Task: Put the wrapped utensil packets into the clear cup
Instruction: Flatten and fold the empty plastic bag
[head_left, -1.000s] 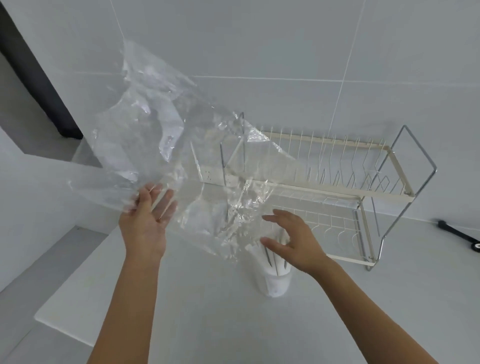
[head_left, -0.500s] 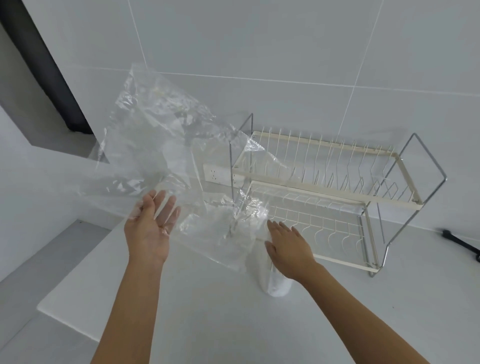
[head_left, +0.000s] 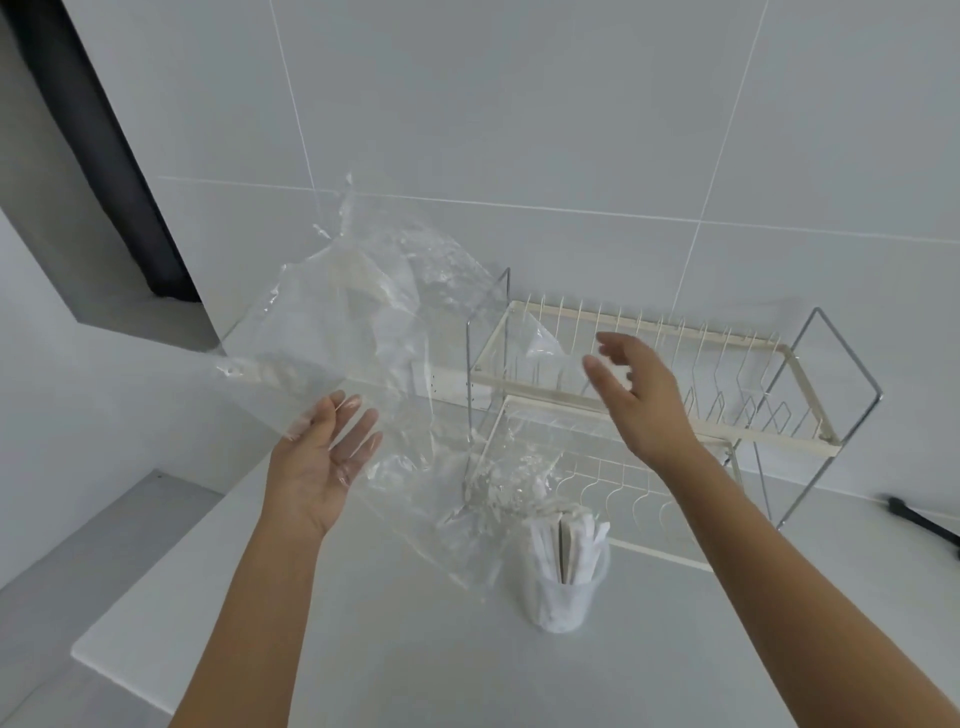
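1. Looking down at a white counter (head_left: 415, 649) under a tiled wall (head_left: 519, 104).
2. Standing near, clear cup (head_left: 563, 597) holding the wrapped utensil packets (head_left: 566, 545) upright.
3. Spreading flat, left hand (head_left: 317, 467) touching a clear plastic bag (head_left: 374, 338).
4. Hovering with fingers loosely apart and gripping nothing, right hand (head_left: 636, 395) before the dish rack (head_left: 727, 415).

Counter layout: cup in front, rack behind, bag up at the left.

On the counter (head_left: 415, 660) we see the cup (head_left: 563, 597) standing in front of the two-tier dish rack (head_left: 649, 374), just beside the rack's lower front edge, with the wrapped utensil packets (head_left: 566, 540) upright inside it. The plastic bag (head_left: 395, 364) hangs in the air to the left of the rack and above-left of the cup, over the left hand (head_left: 317, 467), whose fingers lie behind the film. Our right hand (head_left: 639, 395) is up in front of the rack's upper tier, right of the bag. The tiled wall (head_left: 519, 130) stands behind everything.
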